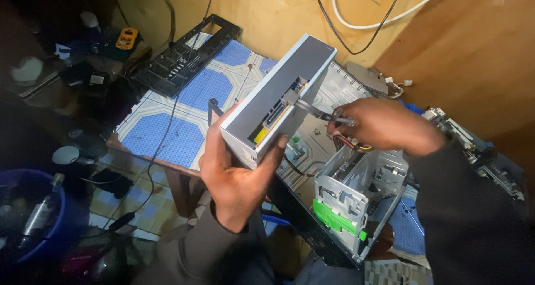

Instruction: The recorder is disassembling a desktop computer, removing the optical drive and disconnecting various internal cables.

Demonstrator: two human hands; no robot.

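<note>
Across the far side, a bare brown wooden wall (446, 45) with a white cable (384, 22) and a black cable (317, 12) looping over it. Below, a small table with a blue-and-white patterned top (184, 123) on wooden legs, bearing at its far left corner a black plastic computer front bezel (184, 56). Over the table's right edge and near right corner, an opened grey metal desktop computer case (334, 151) lying flat, its upright steel drive cage with a green plastic latch (340, 207) at the near end. Raised above the case's left side, a grey rectangular metal optical drive (278, 95), long axis running from near left up to far right, connector face turned toward the right. Underneath and around the drive's near end, the left hand (239, 179), half curled, palm cupping the bottom, thumb pressed on the connector face, fingers wrapped behind. Directly right of the connector face, the right hand (384, 123), nearer of the two to the plugs, fingers pinched shut on a thin flat grey cable (320, 113) that runs leftward into the drive's rear socket. Just below the right hand, a bundle of red, yellow and black wires (356, 145) dropping into the case. Off the table at the near left, a blue round plastic tub (39, 218) on the floor, holding a bottle.
</note>
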